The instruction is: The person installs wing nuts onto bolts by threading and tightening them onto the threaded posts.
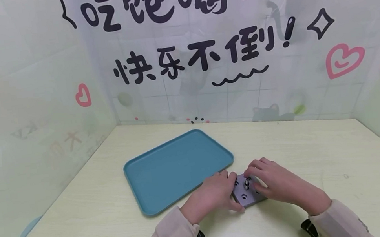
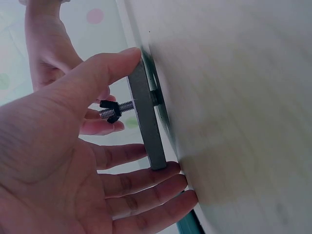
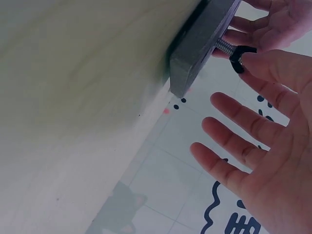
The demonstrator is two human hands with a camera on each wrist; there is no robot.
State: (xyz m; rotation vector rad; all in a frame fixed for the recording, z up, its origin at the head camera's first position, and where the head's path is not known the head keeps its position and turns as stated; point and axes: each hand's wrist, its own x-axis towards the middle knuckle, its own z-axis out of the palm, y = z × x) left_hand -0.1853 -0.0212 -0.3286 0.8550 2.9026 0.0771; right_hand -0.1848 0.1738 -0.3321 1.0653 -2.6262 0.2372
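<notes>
Two beige sleeves (image 1: 175,231) lie nearest the camera, each with a dark wrist strap (image 1: 309,228) showing under the cuff. Beyond them, both hands work at a grey metal plate (image 2: 145,119) just off the near right corner of a blue tray (image 1: 180,169). The left hand (image 1: 220,192) holds the plate by its edges, thumb on one side and fingers on the other. The right hand (image 1: 271,175) pinches a black wing nut (image 2: 113,112) between thumb and forefinger, its other fingers spread apart.

As for progress, a threaded bolt (image 2: 127,106) already passes through the plate, its dark head (image 2: 155,98) on the tabletop side, and the nut is on the thread. Bare thread shows between nut and plate, so the fastening looks only partly done; closing that gap appears to remain. Which way the nut is turning cannot be told. The plate has other holes, some partly covered by fingers.

The tabletop (image 1: 308,151) is pale, faintly grained wood. Around it hang whitish sheets (image 1: 191,102), printed with bold black Chinese lettering, pink hearts and a faint grid.
</notes>
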